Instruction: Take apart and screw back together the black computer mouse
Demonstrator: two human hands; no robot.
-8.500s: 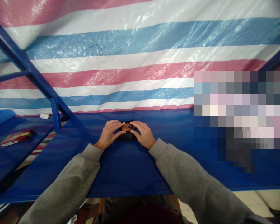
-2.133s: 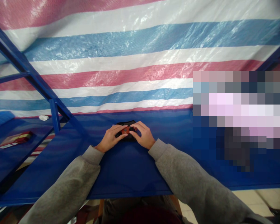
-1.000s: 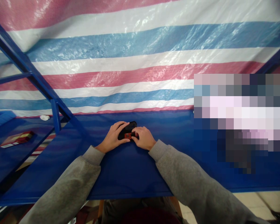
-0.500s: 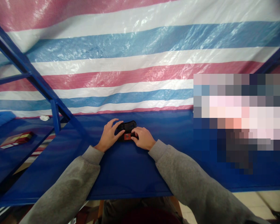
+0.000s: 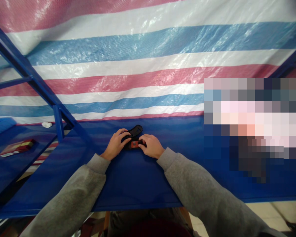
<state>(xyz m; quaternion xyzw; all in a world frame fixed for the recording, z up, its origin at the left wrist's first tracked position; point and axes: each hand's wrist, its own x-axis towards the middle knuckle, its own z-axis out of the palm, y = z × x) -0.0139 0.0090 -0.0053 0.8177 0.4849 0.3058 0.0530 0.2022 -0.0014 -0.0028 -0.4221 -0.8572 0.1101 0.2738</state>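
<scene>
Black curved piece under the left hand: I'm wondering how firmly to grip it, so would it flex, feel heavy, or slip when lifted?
Probably fairly stiff: the black curved piece shows a clean, even arc with its far end raised off the blue sheet. Likely light, since the left hand seems to support it with its fingers. Its smooth sheen suggests it might slip slightly.
</scene>
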